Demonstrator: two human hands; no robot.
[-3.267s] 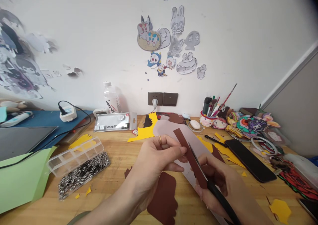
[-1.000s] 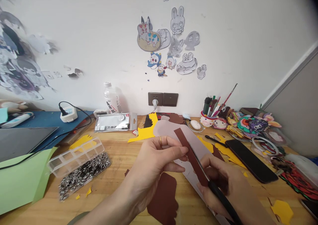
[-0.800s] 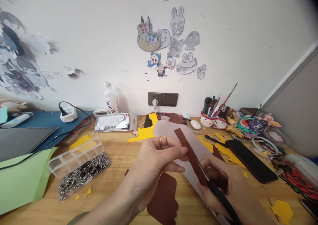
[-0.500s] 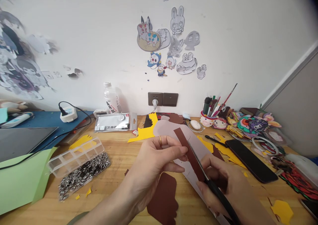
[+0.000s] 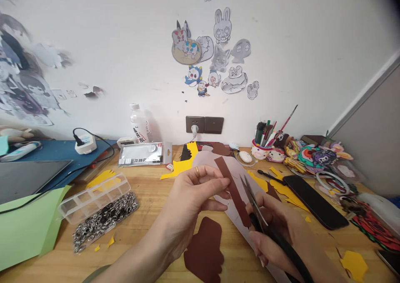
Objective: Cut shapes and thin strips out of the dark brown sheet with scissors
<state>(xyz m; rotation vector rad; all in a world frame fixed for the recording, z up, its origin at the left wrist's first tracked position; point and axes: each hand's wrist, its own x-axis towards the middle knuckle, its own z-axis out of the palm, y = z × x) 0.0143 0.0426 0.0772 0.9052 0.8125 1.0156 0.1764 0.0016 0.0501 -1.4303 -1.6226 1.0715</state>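
Observation:
Pinched between the thumb and fingers of my left hand (image 5: 200, 195) is a narrow dark brown strip (image 5: 233, 189), held at a slant above the desk. My right hand (image 5: 278, 224) grips a pair of scissors (image 5: 256, 208) with black handles. The blades are slightly parted and point up and away, just right of the strip. Beneath both hands lies a pale pinkish-grey sheet (image 5: 242, 229). A larger brown cut piece with a scalloped edge (image 5: 204, 249) rests on the wood below my left hand.
An open clear compartment box (image 5: 106, 216) full of metal rings sits left, beside a green sheet (image 5: 28, 224). Yellow scraps (image 5: 353, 264) are scattered about. To the right lie a black phone-like slab (image 5: 315, 202) and a pen cup (image 5: 261, 150). A bottle (image 5: 139, 125) stands by the wall.
The scissors have parted from the strip's right edge, and their blades have opened. My left hand and the strip have shifted slightly left.

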